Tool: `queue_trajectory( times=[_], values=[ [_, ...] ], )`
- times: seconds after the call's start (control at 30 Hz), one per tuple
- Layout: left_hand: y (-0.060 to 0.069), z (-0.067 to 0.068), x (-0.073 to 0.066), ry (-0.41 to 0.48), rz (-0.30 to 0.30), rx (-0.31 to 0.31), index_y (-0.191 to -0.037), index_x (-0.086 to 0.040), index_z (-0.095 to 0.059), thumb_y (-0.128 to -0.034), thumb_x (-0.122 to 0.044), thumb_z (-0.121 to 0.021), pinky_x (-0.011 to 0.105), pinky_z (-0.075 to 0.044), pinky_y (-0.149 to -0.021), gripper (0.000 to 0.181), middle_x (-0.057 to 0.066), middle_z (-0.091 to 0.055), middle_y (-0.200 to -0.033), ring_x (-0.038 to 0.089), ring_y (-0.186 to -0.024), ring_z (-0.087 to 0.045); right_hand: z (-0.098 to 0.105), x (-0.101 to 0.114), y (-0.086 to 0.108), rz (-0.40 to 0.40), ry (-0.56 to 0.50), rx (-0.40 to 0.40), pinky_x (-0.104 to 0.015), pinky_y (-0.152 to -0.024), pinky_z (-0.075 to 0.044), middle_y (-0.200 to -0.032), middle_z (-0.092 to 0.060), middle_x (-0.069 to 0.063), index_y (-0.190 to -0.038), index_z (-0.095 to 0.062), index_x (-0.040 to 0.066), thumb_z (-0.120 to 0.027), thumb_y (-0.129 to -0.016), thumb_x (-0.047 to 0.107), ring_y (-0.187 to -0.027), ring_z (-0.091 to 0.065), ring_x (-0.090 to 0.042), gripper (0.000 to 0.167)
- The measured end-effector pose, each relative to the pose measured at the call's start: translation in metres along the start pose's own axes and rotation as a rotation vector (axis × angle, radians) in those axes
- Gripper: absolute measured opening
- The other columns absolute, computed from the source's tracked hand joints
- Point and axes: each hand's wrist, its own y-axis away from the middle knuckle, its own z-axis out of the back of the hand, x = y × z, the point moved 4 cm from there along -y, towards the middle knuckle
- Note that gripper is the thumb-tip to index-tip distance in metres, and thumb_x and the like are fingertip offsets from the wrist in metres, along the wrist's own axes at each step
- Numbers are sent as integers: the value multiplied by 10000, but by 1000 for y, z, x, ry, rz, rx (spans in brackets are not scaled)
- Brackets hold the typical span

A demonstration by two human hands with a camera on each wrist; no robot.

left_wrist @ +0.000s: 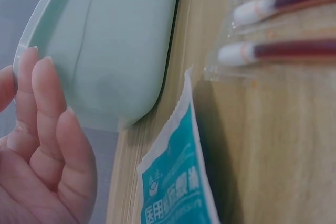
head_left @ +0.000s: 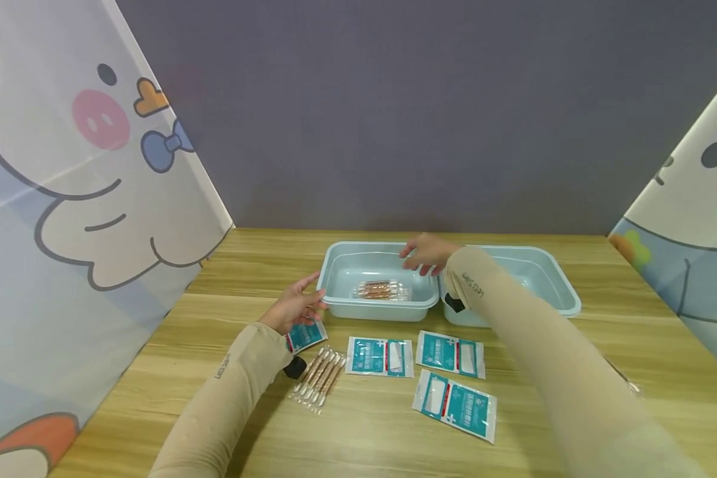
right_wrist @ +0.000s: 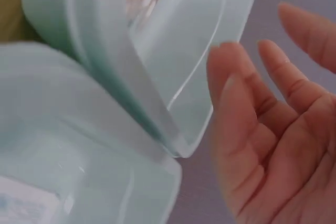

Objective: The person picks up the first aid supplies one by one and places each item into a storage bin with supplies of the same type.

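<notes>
Two pale green-blue bins stand side by side. The left bin holds a clear pack of brown-stemmed swabs. My left hand is at that bin's left rim, thumb and fingers about the edge; in the left wrist view the hand has its fingers against the rim. Above the left bin's right end is my right hand, fingers loosely spread and holding nothing; the right wrist view shows this hand beside the two bins' corners. The right bin has a white-and-blue packet inside.
In front of the bins lie teal-and-white packets, another packet under the left hand, and a swab pack. A further swab item lies at the right. A grey panel stands behind.
</notes>
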Motion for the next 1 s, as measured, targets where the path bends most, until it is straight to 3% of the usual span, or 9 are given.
queue_trajectory(
  times=[0.1, 0.2, 0.33, 0.53, 0.77, 1.0],
  values=[
    [0, 0, 0, 3, -1, 6, -1536, -207, -232, -1010, -171, -509, 250, -449, -514, 596, 16, -661, -732, 101, -506, -586, 3, -6, 14, -19, -102, 39, -292, -630, -471, -1189, -554, -210, -1363, -475, 17, -594, -944, 174, -759, -578, -186, 463],
    [0, 0, 0, 1, -2, 10, -1538, -210, -224, -1013, -170, -502, 254, -450, -522, 595, 13, -660, -732, 100, -510, -587, 7, -13, 26, -38, -127, 55, -304, -644, -472, -1062, -568, -155, -1359, -470, 8, -582, -945, 185, -728, -555, -162, 464],
    [0, 0, 0, -3, -6, 6, -1538, -209, -225, -1012, -171, -504, 255, -453, -528, 596, 11, -659, -734, 99, -514, -589, 11, -22, 38, -59, -99, 66, -320, -656, -476, -907, -549, -71, -1335, -489, 6, -562, -948, 224, -744, -548, -180, 450],
    [1, 0, 1, 3, 0, 7, -1537, -213, -232, -1009, -175, -511, 260, -468, -532, 598, 22, -666, -745, 103, -517, -601, 10, -33, 53, -94, -45, 81, -309, -638, -474, -931, -546, -83, -1310, -503, 7, -558, -956, 226, -741, -545, -176, 420],
    [1, -1, 2, -13, 3, 23, -1545, -210, -198, -1016, -173, -494, 268, -491, -553, 607, 50, -674, -805, 114, -561, -625, 4, -32, 65, -10, 65, 25, -282, -557, -494, -913, -602, -74, -1226, -572, 12, -643, -904, 171, -692, -560, -175, 365],
    [-1, 0, 2, -12, -3, 19, -1547, -204, -182, -1018, -176, -491, 270, -493, -565, 614, 61, -680, -833, 121, -581, -631, 7, -37, 79, 27, 93, 40, -268, -526, -473, -849, -629, -49, -1217, -572, 6, -670, -878, 170, -648, -549, -169, 389]
  ],
)
